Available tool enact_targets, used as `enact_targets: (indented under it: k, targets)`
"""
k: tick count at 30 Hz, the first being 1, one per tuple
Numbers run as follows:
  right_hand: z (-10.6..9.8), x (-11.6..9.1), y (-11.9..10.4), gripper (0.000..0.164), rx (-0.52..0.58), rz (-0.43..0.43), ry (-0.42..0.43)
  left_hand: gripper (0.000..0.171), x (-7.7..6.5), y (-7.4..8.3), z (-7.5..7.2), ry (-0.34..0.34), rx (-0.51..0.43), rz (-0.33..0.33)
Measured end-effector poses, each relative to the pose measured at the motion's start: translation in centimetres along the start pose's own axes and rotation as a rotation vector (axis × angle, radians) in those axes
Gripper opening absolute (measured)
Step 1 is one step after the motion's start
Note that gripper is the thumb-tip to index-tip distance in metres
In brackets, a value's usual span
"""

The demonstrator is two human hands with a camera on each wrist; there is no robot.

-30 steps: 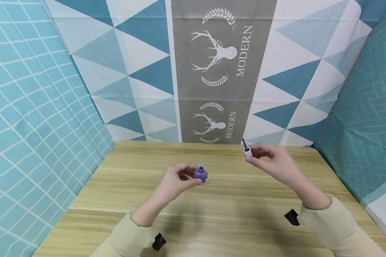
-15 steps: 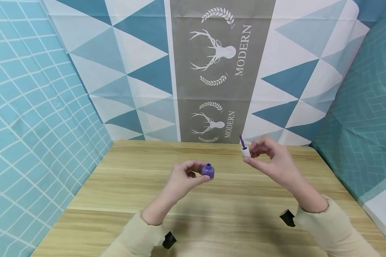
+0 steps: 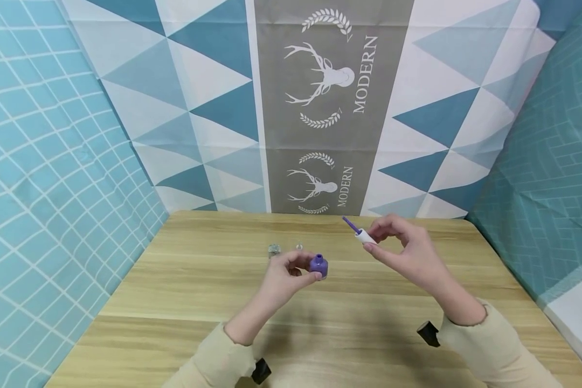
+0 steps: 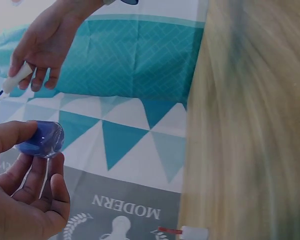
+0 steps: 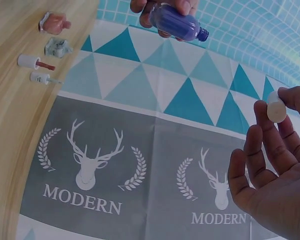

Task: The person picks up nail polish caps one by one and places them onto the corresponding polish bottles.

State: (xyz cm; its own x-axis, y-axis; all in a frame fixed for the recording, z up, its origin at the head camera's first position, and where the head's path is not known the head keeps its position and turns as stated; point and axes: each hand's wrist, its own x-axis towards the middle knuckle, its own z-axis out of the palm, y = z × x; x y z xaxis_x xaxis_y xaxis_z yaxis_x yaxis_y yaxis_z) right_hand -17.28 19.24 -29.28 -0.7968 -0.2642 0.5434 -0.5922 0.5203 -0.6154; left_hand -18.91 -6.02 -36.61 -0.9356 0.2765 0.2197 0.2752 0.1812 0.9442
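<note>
My left hand (image 3: pixel 287 277) pinches an uncapped purple nail polish bottle (image 3: pixel 318 267) between thumb and fingers, its open neck pointing up. In the left wrist view the nail polish bottle (image 4: pixel 42 139) sits at the fingertips. To its right, my right hand (image 3: pixel 407 250) grips the white nail polish cap (image 3: pixel 366 237); a purple-coated brush (image 3: pixel 351 224) points up and left from it. Brush and bottle neck are apart. The right wrist view shows the cap's round end (image 5: pixel 276 111) between thumb and fingers, with the brush hidden behind it.
On the table (image 3: pixel 213 307), a clear glittery bottle (image 3: pixel 274 249) and a small white cap (image 3: pixel 299 246) stand beyond my left hand. The right wrist view adds a pinkish bottle (image 5: pixel 55 23) and a white cap with a reddish brush (image 5: pixel 29 61). Patterned cloth walls enclose the table.
My left hand has shifted right with the purple bottle, uncovering the glittery bottle behind it. My right hand has moved slightly left and tipped the brush from near upright toward the left.
</note>
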Motion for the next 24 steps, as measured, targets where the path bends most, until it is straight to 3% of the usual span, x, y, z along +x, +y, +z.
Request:
enact_targets:
  k: [16,20,24]
  targets:
    - [1.0,-1.0,1.1,0.021,-0.077,-0.028,-0.024,0.034,-0.8,-1.6,0.3,0.014,0.005,-0.055]
    - [1.5,-1.3,1.2,0.019,-0.087,-0.033,-0.049,0.034,-1.2,-1.2,0.4,0.000,0.002,-0.071]
    - [1.8,-1.7,1.2,0.020,-0.069,-0.044,-0.066,0.031,-1.7,0.2,0.3,-0.022,-0.007,-0.074]
